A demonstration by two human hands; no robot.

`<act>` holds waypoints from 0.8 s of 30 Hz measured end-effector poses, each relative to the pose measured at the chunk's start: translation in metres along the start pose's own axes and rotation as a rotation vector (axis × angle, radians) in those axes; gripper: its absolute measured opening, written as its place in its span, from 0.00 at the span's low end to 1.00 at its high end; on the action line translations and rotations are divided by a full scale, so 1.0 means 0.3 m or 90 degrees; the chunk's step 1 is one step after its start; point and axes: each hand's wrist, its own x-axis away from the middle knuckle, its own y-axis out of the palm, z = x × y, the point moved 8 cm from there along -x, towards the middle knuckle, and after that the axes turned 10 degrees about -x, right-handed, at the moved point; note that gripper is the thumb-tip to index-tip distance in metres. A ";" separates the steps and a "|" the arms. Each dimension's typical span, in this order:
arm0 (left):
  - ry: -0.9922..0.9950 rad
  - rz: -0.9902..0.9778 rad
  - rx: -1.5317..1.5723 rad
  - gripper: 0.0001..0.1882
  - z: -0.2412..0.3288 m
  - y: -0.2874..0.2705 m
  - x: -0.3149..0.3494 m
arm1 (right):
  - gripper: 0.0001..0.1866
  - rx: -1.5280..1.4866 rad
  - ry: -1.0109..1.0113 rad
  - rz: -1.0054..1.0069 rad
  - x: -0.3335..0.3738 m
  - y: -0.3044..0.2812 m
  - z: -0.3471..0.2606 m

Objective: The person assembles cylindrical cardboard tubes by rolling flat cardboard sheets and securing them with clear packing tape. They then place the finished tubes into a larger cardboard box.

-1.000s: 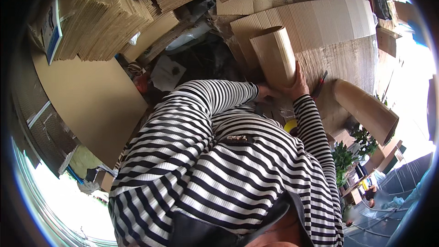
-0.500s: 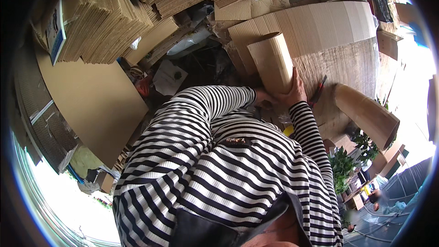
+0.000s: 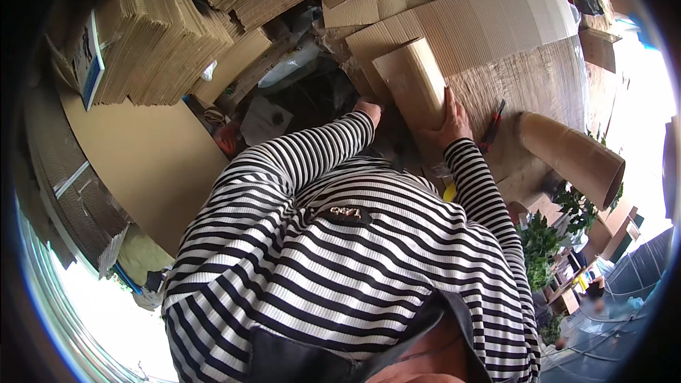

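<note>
At the person's right extends a broad, light-brown, wood-grained surface (image 3: 543, 89), and along its far edge lies a wide sheet of ribbed tan cardboard (image 3: 496, 14). Well to the left of this surface, a large flat sheet of smooth brown cardboard (image 3: 142, 163) is seen, with a thick stack of brown corrugated cardboard pieces (image 3: 152, 50) at its far edge. By the left edge of the surface is a curved piece of smooth brown cardboard (image 3: 408, 81), which is tilted. A hollow brown cardboard tube (image 3: 567, 159) lies near the right near corner. The right hand (image 3: 450, 124) holds the curved piece at its right side, the fingers stretched along it. The left hand (image 3: 369, 110) is just left of the curved piece; its fingers look curled, but I cannot tell whether they hold something. Between the right hand and the tube lies a slim red-and-black tool (image 3: 492, 126).
</note>
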 end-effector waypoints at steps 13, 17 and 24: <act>-0.019 -0.024 0.240 0.08 0.228 -0.039 0.224 | 0.71 -0.019 0.047 -0.028 0.012 -0.026 -0.035; 0.021 -0.134 0.271 0.13 0.248 0.002 0.211 | 0.68 0.001 0.064 0.010 0.030 -0.051 -0.073; 0.050 -0.116 0.179 0.17 0.315 -0.003 0.247 | 0.61 0.040 0.065 0.104 0.060 -0.044 -0.196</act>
